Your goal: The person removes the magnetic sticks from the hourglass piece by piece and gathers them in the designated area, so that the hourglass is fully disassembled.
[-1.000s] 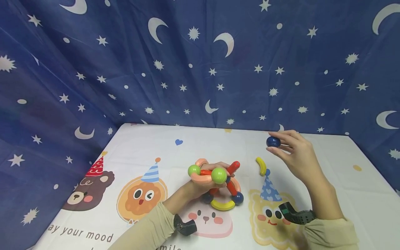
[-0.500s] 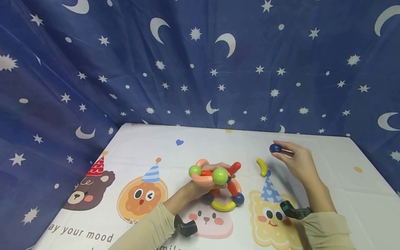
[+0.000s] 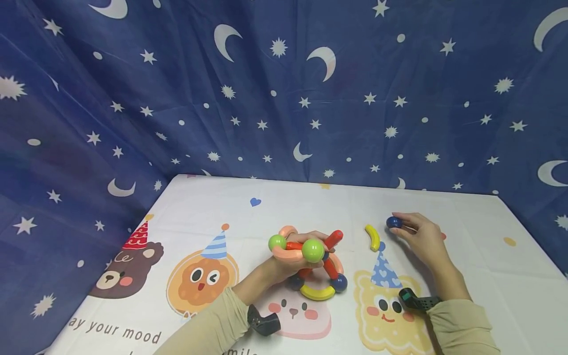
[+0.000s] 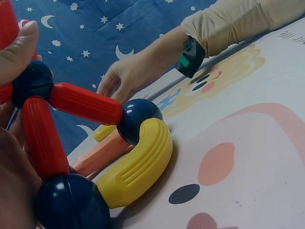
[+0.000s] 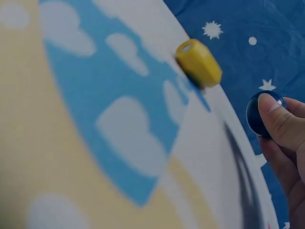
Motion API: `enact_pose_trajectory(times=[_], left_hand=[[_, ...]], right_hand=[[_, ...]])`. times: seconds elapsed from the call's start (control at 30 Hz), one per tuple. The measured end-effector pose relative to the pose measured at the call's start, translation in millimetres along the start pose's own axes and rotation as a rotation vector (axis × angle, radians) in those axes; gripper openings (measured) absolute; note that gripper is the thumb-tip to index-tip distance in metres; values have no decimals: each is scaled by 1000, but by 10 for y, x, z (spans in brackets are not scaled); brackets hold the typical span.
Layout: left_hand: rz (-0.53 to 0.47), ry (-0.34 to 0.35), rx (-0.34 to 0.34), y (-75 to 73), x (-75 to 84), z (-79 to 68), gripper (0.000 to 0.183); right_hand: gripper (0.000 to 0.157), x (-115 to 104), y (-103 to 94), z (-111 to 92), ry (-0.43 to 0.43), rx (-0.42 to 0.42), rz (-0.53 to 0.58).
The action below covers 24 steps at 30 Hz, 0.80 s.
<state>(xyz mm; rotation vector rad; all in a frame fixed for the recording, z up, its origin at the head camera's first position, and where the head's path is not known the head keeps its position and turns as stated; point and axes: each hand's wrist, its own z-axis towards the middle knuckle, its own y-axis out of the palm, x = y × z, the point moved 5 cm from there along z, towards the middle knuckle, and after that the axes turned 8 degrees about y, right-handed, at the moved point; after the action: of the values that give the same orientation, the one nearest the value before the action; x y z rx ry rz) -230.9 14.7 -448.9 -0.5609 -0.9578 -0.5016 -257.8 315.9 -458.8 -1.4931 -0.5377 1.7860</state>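
My right hand (image 3: pixel 423 240) pinches a dark blue ball (image 3: pixel 393 222) between thumb and fingertips, low over the right part of the table. In the right wrist view the thumb lies across the same ball (image 5: pixel 256 118); whether it touches the cloth I cannot tell. My left hand (image 3: pixel 284 267) grips a magnetic stick-and-ball structure (image 3: pixel 330 267) near the middle. Red straight sticks, peach curved sticks, green balls and blue balls make it up. At its base, a yellow curved stick (image 4: pixel 138 167) joins two blue balls in the left wrist view. Left fingers are partly hidden behind the sticks.
A loose yellow curved stick (image 3: pixel 372 237) lies on the white printed tablecloth (image 3: pixel 213 207), just left of my right hand. A blue star-and-moon curtain (image 3: pixel 266 74) hangs behind and along the left side of the table.
My right hand has come down toward the table with the blue ball, shifting slightly right in the head view. The left hand and the structure have stayed in place.
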Motion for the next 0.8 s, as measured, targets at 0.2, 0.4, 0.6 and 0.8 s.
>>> enact_pose_trajectory(times=[0.2, 0.4, 0.6, 0.8], left_hand=[[29, -35, -10, -9, -23, 12, 36], [22, -18, -13, -9, -13, 15, 30], [-61, -3, -3, 6, 14, 5, 22], [-28, -49, -11, 5, 0, 14, 23]], right_hand=[[47, 111, 67, -3, 49, -6, -60], [47, 150, 86, 6, 52, 5, -74], [48, 161, 95, 9, 64, -7, -78], [50, 178, 109, 3, 89, -44, -74]])
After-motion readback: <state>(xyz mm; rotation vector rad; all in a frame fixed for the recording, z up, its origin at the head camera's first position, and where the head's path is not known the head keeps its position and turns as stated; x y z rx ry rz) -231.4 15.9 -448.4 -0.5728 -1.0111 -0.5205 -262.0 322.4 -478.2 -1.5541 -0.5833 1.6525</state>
